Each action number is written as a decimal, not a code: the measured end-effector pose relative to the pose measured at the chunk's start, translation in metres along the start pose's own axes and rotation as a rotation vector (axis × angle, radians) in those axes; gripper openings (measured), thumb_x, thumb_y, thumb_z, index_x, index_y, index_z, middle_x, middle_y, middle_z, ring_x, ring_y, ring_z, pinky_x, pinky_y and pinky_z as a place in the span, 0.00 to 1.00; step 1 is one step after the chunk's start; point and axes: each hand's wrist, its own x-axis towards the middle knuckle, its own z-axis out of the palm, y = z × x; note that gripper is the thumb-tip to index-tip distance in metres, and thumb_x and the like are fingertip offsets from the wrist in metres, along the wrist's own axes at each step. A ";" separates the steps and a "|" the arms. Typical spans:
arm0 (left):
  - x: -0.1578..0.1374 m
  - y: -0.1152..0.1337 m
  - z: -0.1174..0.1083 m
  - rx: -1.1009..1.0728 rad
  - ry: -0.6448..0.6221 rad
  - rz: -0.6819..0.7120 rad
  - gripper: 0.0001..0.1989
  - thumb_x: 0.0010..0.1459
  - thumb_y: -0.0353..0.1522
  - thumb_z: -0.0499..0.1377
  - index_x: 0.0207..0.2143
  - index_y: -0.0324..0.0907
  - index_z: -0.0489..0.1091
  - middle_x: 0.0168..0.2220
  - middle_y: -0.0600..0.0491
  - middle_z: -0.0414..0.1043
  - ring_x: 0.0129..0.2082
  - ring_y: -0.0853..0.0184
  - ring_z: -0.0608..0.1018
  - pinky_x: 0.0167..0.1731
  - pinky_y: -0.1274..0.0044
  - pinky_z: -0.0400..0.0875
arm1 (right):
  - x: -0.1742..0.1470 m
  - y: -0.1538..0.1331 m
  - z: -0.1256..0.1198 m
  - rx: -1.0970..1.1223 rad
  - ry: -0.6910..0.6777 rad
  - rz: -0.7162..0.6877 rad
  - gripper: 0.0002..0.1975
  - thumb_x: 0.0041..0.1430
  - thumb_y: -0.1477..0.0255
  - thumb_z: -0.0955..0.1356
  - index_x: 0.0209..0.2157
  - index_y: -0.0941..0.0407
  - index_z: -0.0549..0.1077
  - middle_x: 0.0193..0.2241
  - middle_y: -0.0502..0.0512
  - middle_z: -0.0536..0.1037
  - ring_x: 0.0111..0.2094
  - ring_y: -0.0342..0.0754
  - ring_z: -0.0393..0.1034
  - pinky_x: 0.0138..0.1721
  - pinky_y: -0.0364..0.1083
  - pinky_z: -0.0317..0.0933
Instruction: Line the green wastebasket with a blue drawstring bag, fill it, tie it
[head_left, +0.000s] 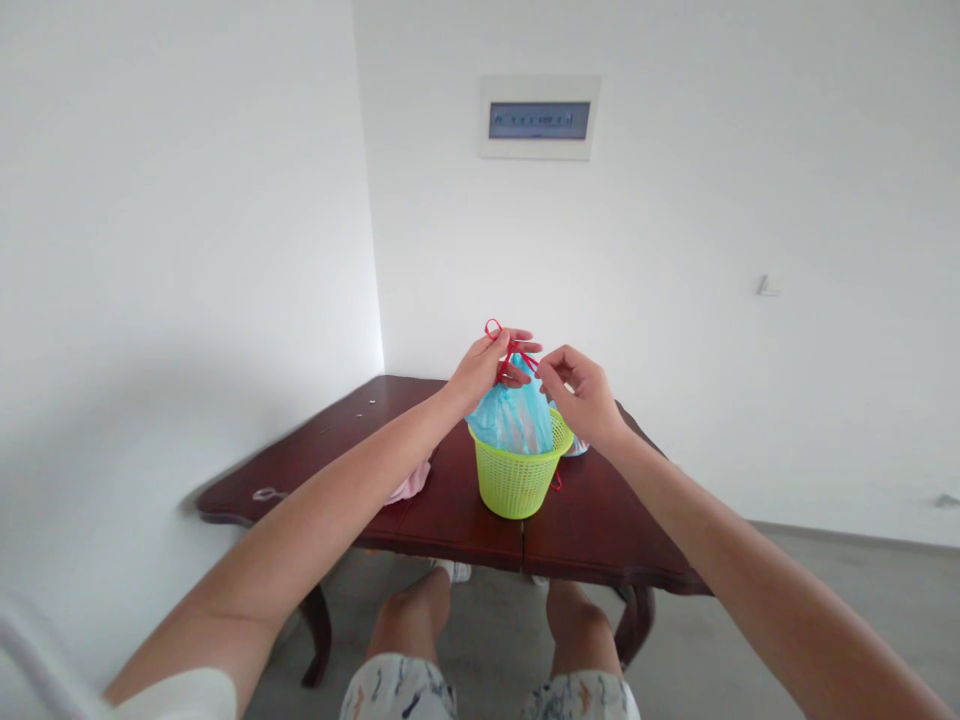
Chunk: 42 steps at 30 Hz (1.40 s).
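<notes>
A light-blue plastic bag point(513, 420) bulges out of a lime-green mesh basket point(517, 483) on the table. Its neck is gathered upward, and a red drawstring point(528, 362) runs from it between my hands. My left hand point(501, 355) has the drawstring looped about its fingers, with one small red loop standing above the thumb. On the right, my right hand point(576, 388) pinches the other end of the drawstring between thumb and fingertips. Both hands are above the basket rim, close together.
The dark red-brown wooden table point(480, 537) stands against white walls. A pink cloth point(409, 484) lies left of the basket, partly behind my forearm. Farther left is a small light ring-shaped item point(266, 494). Another bag point(577, 447) shows behind the basket at right.
</notes>
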 end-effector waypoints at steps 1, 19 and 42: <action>0.000 0.001 0.001 -0.022 -0.006 -0.010 0.20 0.82 0.48 0.58 0.57 0.41 0.77 0.49 0.44 0.87 0.25 0.72 0.81 0.29 0.78 0.76 | -0.006 0.000 0.003 -0.026 -0.018 -0.027 0.13 0.78 0.60 0.71 0.38 0.51 0.74 0.33 0.50 0.78 0.33 0.47 0.73 0.38 0.49 0.69; -0.033 0.032 0.005 0.931 -0.353 0.809 0.23 0.82 0.24 0.52 0.73 0.39 0.73 0.74 0.38 0.75 0.75 0.53 0.76 0.76 0.59 0.73 | 0.011 0.017 0.013 0.497 -0.228 0.346 0.27 0.67 0.42 0.76 0.33 0.51 0.75 0.22 0.46 0.71 0.22 0.45 0.63 0.27 0.47 0.61; -0.054 0.020 0.016 1.114 -0.470 0.862 0.17 0.84 0.36 0.54 0.62 0.51 0.81 0.81 0.44 0.66 0.79 0.52 0.70 0.76 0.55 0.66 | 0.009 0.022 -0.002 0.599 -0.051 0.487 0.16 0.55 0.59 0.82 0.39 0.52 0.81 0.35 0.51 0.83 0.34 0.47 0.77 0.35 0.45 0.72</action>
